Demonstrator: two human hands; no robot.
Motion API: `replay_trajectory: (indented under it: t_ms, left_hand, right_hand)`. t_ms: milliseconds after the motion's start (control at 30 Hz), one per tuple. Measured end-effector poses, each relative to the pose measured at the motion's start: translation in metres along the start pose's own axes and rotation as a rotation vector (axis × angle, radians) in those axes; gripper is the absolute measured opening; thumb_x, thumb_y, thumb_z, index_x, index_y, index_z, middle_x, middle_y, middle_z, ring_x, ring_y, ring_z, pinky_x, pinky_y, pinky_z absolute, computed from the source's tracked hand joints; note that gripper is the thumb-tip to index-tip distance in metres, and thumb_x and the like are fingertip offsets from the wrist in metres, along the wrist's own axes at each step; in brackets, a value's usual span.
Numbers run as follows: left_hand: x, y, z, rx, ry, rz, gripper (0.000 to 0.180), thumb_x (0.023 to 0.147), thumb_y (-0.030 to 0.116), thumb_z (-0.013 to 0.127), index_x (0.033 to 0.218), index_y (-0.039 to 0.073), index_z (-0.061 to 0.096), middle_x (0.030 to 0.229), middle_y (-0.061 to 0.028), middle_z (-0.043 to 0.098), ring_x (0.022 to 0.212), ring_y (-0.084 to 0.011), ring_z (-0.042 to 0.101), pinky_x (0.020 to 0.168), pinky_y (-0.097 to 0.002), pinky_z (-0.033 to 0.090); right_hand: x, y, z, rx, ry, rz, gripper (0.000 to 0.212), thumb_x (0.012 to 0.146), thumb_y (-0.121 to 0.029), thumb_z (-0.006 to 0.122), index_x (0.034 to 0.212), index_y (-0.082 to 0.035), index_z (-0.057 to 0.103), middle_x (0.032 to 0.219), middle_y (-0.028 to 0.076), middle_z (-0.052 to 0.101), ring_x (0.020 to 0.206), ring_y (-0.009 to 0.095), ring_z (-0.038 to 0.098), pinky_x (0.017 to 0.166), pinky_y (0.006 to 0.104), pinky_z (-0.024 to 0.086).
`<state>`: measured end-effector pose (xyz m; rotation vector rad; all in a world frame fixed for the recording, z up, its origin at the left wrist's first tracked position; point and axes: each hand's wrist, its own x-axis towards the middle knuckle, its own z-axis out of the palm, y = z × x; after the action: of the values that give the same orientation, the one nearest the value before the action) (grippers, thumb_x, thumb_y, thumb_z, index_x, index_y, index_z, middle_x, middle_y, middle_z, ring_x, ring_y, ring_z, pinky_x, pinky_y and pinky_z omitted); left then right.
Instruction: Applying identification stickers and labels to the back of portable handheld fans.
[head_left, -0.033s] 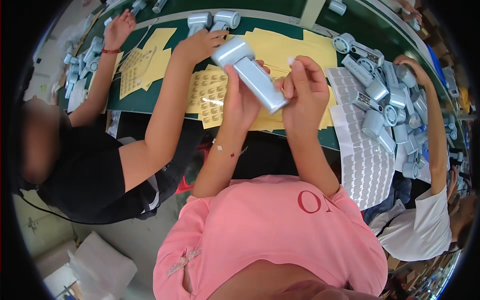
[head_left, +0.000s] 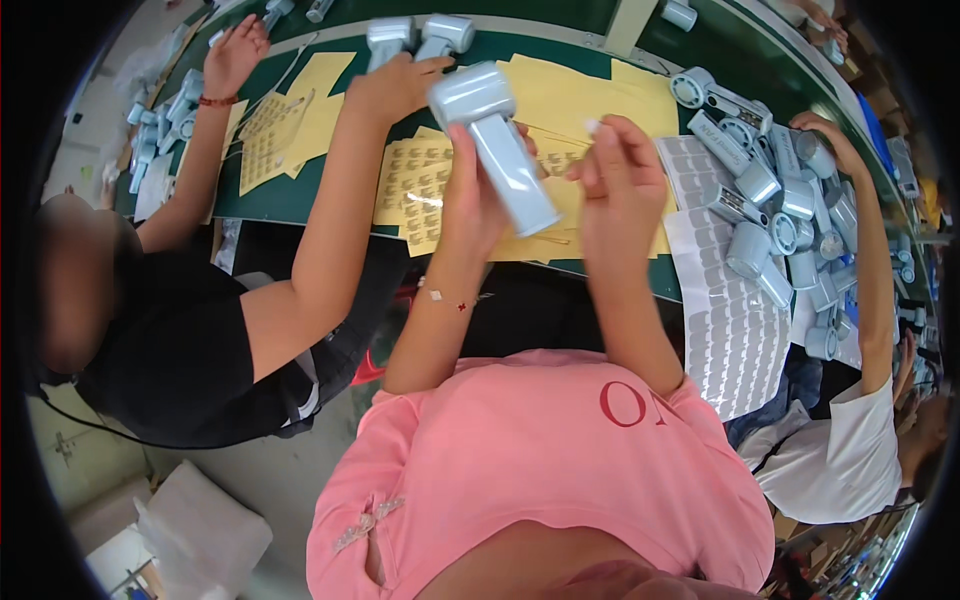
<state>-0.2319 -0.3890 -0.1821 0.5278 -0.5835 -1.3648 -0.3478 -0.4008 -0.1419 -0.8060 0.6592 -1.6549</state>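
Observation:
My left hand (head_left: 474,190) is wrapped round a light-blue handheld device (head_left: 512,165) with a thick round head and a flat-sided handle, shaped like a small hair dryer. Its head points up and its handle slants down to the right. To the right of the handle, apart from it, my right hand (head_left: 622,185) is pinched and slightly blurred. A tiny white piece (head_left: 593,126) shows at its fingertips, too small to make out fully. Under both hands lie yellow sticker sheets (head_left: 425,215) with rows of small dark-printed labels.
Right of my hands are a sheet of grey labels (head_left: 735,345) and a heap of similar light-blue devices (head_left: 790,210); a co-worker's arm (head_left: 872,250) reaches round it. On the left, another co-worker's hand (head_left: 400,88) is by two more devices (head_left: 445,35). Plain yellow sheets (head_left: 570,95) lie behind.
My right hand has moved right, away from the device's handle, with the white piece. The device has turned slightly more upright in my left hand.

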Motion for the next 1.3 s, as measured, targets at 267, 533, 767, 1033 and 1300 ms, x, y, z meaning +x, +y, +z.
replay_trajectory:
  t_ms: [267,533,767,1033,1300]
  left_hand:
    - [0.023,0.020,-0.033,0.962,0.114,-0.099,0.053,0.085,0.049,0.049,0.094,-0.003,0.057,0.071,-0.0106,0.059,0.064,-0.0180,0.055,0.062,-0.0284,0.043]
    - [0.023,0.020,0.009,1.480,-0.078,-0.010,0.054,0.075,0.050,0.061,0.081,-0.004,0.058,0.070,-0.0167,0.060,0.062,-0.0274,0.058,0.058,-0.0334,0.046]
    - [0.022,-0.003,0.016,1.582,-0.042,0.074,0.050,0.077,0.049,0.060,0.082,-0.001,0.057,0.065,-0.0117,0.057,0.058,-0.0224,0.054,0.056,-0.0308,0.043]
    - [0.033,-0.001,0.002,1.399,0.145,0.062,0.052,0.075,0.048,0.063,0.083,-0.002,0.057,0.068,-0.0123,0.058,0.063,-0.0230,0.056,0.060,-0.0309,0.044]
    - [0.020,-0.014,0.018,1.117,-0.192,-0.110,0.054,0.076,0.054,0.058,0.083,0.000,0.054,0.063,-0.0131,0.055,0.057,-0.0254,0.054,0.056,-0.0324,0.043]
  right_hand:
    - [0.001,0.028,-0.069,-0.660,-0.271,0.209,0.007,0.082,0.000,0.058,0.088,0.002,0.059,0.083,0.005,0.059,0.070,0.010,0.057,0.065,0.0205,0.046]
    - [-0.004,-0.008,-0.081,-0.658,-0.001,0.153,0.009,0.082,0.001,0.058,0.090,0.004,0.058,0.084,0.006,0.060,0.068,0.009,0.056,0.060,0.0190,0.046]
    - [-0.005,0.000,-0.090,-0.678,-0.029,0.192,0.010,0.081,0.002,0.058,0.090,0.005,0.057,0.082,0.005,0.058,0.068,0.008,0.056,0.060,0.0186,0.045]
    - [-0.037,0.004,-0.079,-0.820,-0.281,0.108,0.009,0.079,0.005,0.058,0.087,0.001,0.058,0.080,0.008,0.055,0.066,0.013,0.058,0.057,0.0229,0.048]
    - [-0.004,0.001,-0.094,-0.648,-0.004,0.063,0.009,0.082,0.002,0.056,0.091,0.003,0.055,0.081,0.006,0.059,0.067,0.010,0.057,0.061,0.0194,0.045]
